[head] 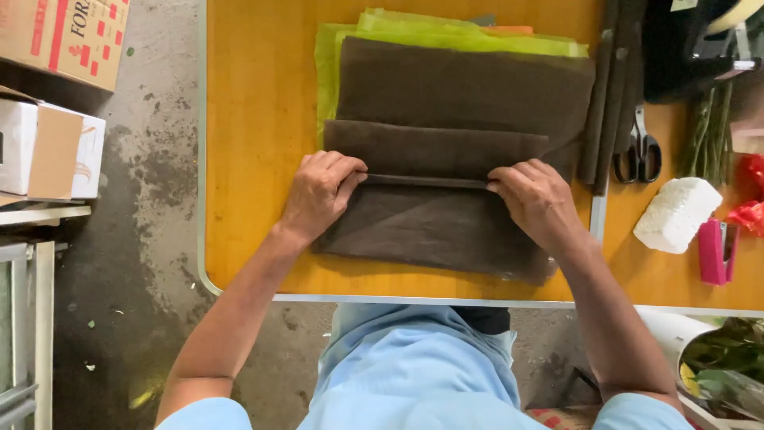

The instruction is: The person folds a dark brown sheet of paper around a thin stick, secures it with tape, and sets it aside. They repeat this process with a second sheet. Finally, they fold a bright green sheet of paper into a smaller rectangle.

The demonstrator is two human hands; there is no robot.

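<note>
Filling the frame's centre, the orange wooden surface [255, 119] carries a folded dark brown fabric sheet [454, 151] atop lime-green tissue sheets [414, 32]. Left hand [318, 195] and right hand [537, 199] pinch its narrow pleat, fingers pressed together. Black-handled scissors [639, 151] lie right.

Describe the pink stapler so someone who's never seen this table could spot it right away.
Start at the orange table and go to its right end, past the scissors. Beside the white foam block lies the pink stapler. It is the only hot-pink, wedge-shaped tool there.
</note>
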